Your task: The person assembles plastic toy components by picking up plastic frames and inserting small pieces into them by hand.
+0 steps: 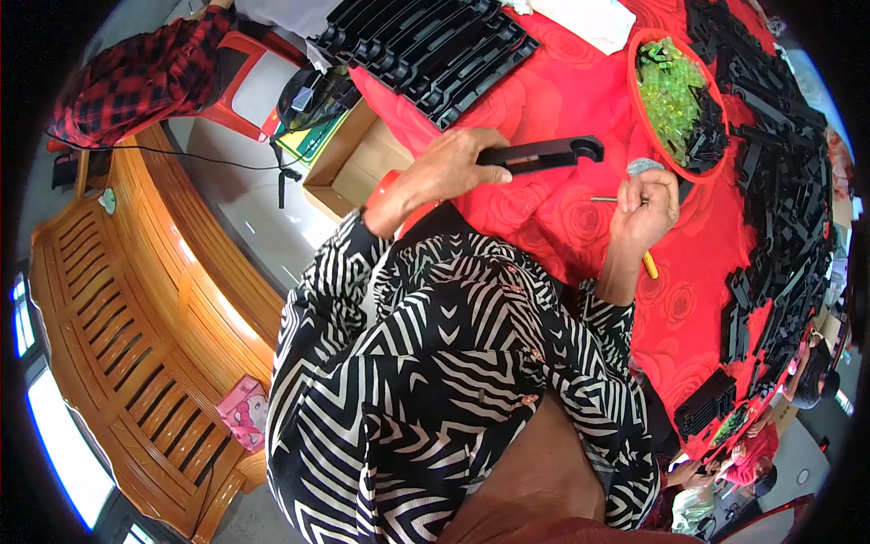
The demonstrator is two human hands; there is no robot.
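My left hand [460, 163] grips one end of a long black plastic part [544, 155], whose hooked, notched end points right. Across from it, my right hand [647, 205] is closed around a thin rod-shaped tool [604, 199] with its tip toward the left; its rear end is hidden in the fingers. Just beyond those fingers lies a small grey lump [643, 166]. An orange-red bowl [634, 91] holds yellow-green translucent pieces [671, 86] and small black pieces [705, 136]. Near my right wrist a yellow handle [650, 265] shows on the red tablecloth [675, 308].
Rows of black parts [426, 54] lie at the far left. Loose black parts [770, 199] heap along the right side. A cardboard box [358, 159] stands left of the table, near a wooden bench [136, 363]. A person in a checked shirt [136, 82] is far left; other people are lower right.
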